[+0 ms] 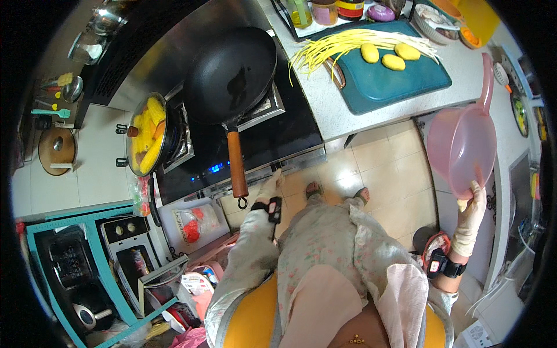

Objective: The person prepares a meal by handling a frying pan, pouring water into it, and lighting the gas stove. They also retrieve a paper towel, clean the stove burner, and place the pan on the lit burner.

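My right hand [472,209], in a pale glove, grips the rim of a translucent pink plastic water dipper [461,143] at the right. The dipper's handle points away from me. My left hand [270,188], also gloved, reaches to a black control knob [276,166] on the front edge of the gas stove [278,143]. Its fingertips meet or nearly meet the knob; whether they grip it is unclear. A black wok [230,78] with a wooden handle sits on the right burner, a dark wet patch inside. On the left burner, a glass-lidded pan [148,135] holds corn pieces.
A teal cutting board [396,91] on the counter bears pale yellow stalks [322,52] and three peeled potatoes [393,62]. Bottles and jars [324,12] stand behind it. The wok's handle juts past the stove front. A teal shelf rack [95,261] stands lower left.
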### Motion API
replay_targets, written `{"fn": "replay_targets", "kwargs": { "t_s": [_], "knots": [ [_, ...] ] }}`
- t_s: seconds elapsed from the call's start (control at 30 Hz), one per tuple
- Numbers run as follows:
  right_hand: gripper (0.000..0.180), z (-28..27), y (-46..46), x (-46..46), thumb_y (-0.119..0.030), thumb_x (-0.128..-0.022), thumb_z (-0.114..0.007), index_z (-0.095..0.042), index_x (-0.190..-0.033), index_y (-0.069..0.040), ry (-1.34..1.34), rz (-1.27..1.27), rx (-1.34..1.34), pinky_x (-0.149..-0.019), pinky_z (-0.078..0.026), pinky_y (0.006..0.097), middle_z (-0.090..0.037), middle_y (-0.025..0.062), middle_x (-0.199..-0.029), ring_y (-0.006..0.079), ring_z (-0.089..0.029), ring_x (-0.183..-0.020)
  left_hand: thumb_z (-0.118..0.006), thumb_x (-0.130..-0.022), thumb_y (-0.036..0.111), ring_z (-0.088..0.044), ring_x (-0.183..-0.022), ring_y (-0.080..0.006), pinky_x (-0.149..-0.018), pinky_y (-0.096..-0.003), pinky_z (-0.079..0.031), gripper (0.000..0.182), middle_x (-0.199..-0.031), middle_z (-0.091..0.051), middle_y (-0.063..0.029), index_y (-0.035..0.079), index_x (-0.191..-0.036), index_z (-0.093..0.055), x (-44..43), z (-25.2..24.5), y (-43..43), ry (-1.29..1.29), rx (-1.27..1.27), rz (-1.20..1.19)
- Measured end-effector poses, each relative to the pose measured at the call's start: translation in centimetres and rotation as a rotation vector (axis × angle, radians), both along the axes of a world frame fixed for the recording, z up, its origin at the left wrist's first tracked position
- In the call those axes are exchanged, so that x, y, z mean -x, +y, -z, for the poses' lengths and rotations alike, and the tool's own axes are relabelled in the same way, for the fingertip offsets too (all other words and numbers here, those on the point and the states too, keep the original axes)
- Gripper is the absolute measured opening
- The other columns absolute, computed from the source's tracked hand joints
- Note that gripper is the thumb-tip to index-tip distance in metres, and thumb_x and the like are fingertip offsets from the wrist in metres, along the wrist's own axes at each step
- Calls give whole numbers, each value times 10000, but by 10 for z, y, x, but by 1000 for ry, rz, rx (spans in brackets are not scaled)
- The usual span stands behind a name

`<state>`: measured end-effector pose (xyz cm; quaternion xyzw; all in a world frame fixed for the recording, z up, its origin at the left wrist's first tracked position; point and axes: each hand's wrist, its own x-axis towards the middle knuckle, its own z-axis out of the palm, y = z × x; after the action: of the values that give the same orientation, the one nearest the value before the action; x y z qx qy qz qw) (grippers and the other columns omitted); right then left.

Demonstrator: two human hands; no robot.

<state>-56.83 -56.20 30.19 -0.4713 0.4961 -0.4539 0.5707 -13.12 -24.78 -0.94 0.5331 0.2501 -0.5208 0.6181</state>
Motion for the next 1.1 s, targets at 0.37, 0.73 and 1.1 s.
{"fn": "replay_targets", "kwargs": {
  "t_s": [0.37,0.73,1.1],
  "knots": [
    [416,-9,-3,6,-94,-900,-424,-452,-1296,32,76,42,-30,-549,-444,172,-595,57,-952,74,-558,-651,-486,-784,708,-631,-834,-203,-774,-285,-526,926,-1042,-637,-128,10,-1378,-351,-29,-244,-4,-139,689,169],
    [411,-16,-2,18,-64,-867,-431,-457,-1260,53,-139,77,-43,-478,-469,206,-599,89,-901,121,-580,-581,-396,-955,136,-343,-464,-41,-424,-184,-346,418,-623,-353,32,50,-1363,-359,-24,-264,-28,111,926,24],
    [293,8,-24,72,-81,-867,-442,-524,-1119,43,-142,282,-68,-424,-425,219,-588,70,-771,124,-541,-498,-418,-919,110,-397,-414,-60,-372,-196,-355,488,-610,-401,-17,-12,-1367,-265,36,-332,10,-165,855,200]
  ]
}}
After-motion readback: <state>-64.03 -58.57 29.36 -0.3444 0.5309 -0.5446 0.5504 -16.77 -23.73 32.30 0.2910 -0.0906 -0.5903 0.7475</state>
